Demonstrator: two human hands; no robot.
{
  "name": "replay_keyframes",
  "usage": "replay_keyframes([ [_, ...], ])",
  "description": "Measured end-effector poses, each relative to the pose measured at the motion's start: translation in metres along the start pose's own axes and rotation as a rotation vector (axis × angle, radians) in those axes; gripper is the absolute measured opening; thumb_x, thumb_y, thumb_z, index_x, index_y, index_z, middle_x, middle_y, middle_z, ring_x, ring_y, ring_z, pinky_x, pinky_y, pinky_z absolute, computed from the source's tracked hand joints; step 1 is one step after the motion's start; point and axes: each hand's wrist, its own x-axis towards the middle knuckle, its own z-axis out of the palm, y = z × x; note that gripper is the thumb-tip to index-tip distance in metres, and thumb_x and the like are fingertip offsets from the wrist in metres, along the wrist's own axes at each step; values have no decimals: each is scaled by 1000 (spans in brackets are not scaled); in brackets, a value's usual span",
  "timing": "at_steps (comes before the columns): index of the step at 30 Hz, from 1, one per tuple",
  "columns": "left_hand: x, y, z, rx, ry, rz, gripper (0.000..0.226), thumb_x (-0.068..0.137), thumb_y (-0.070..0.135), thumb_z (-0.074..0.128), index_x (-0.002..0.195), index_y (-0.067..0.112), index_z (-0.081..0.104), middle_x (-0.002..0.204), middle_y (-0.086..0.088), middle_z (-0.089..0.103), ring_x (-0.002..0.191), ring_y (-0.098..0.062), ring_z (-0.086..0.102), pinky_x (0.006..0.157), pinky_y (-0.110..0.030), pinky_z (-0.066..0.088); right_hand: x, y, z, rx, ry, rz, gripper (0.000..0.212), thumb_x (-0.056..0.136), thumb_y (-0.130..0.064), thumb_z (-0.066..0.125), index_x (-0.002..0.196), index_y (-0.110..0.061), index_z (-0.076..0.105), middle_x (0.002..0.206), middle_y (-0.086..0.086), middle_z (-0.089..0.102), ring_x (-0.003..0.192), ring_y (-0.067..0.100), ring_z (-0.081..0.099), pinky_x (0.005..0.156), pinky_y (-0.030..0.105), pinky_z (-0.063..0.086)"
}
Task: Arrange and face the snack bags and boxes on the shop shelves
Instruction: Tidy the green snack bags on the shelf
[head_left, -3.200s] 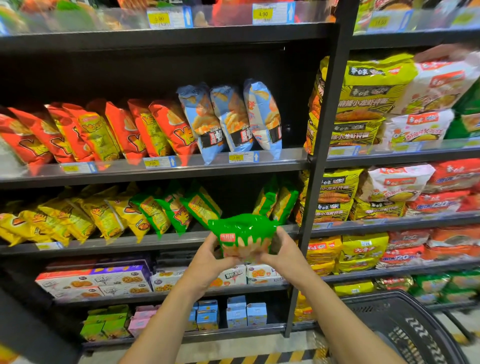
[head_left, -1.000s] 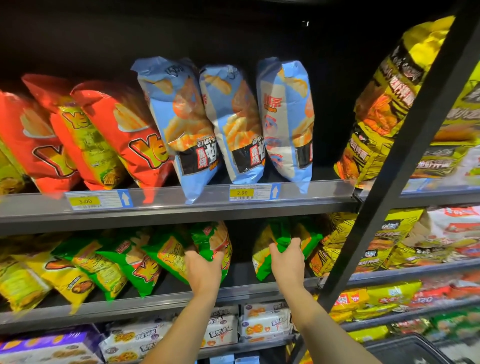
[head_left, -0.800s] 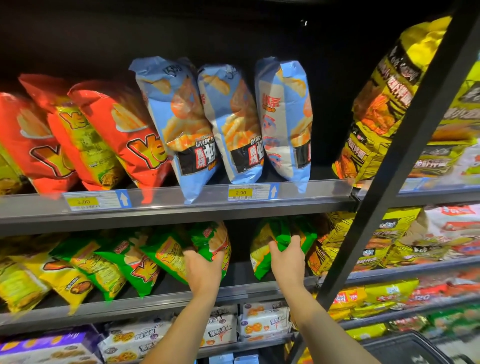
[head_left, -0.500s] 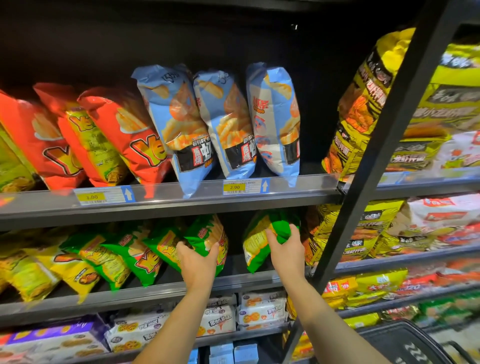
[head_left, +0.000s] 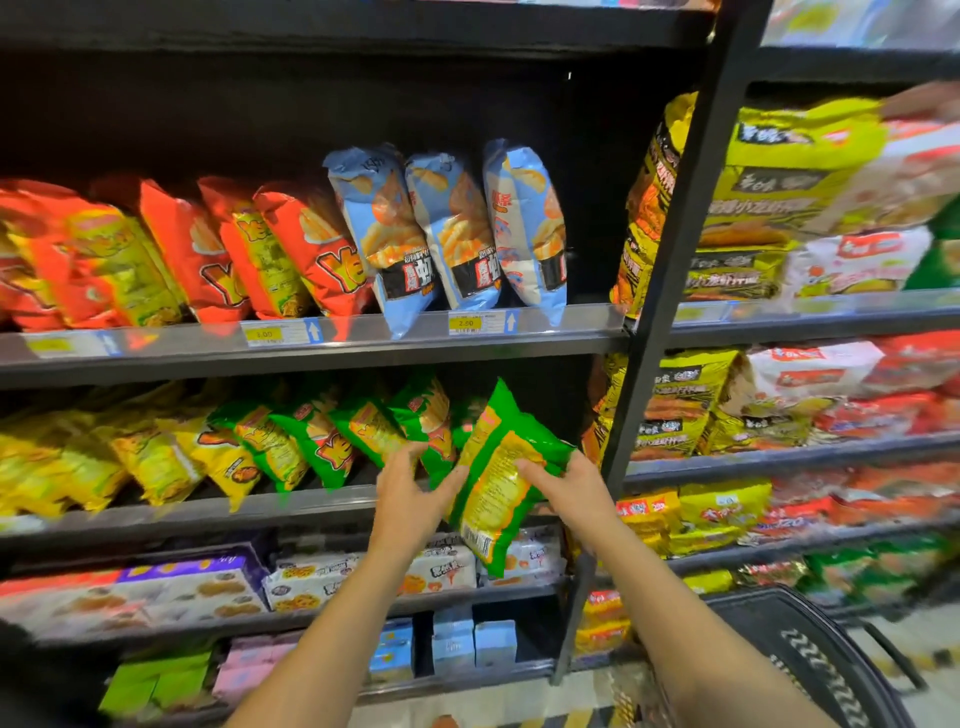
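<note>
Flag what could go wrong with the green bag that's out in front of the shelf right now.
1. The green bag hangs tilted past the shelf lip, held mainly by the right hand; the left hand only touches its edge, so it might slip and drop.
2. Pushing it back in could topple the leaning neighbouring bags beside it.

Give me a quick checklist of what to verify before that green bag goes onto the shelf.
1. Right hand holds the green bag: ok.
2. Left hand steadies its edge: ok, it is touching the bag.
3. Bag upright: not ok; it is tilted and sits in front of the shelf edge.
4. Front facing outward: not ok, the fine-print side seems to show.
5. Room beside the row of green bags: ok, there is a dark gap by the post.
</note>
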Motion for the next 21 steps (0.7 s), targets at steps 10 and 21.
replay_keyframes([
  [10, -77, 4, -33, -379, -595, -226, 46, 97, 26, 71, 139, 31, 54, 132, 3, 70, 104, -2, 74, 75, -19, 58, -82, -12, -12, 114, -256, 23, 35, 97, -28, 71, 129, -20, 61, 122, -3, 76, 115, 18, 72, 101, 43, 55],
  [21, -76, 5, -38, -469, -431, -200, 69, 73, 49, 93, 132, 30, 63, 130, 1, 73, 124, -19, 67, 104, -48, 57, -98, -20, 17, 216, -226, 47, 37, 100, -38, 64, 133, -21, 60, 127, -1, 74, 113, 12, 72, 92, 33, 60],
])
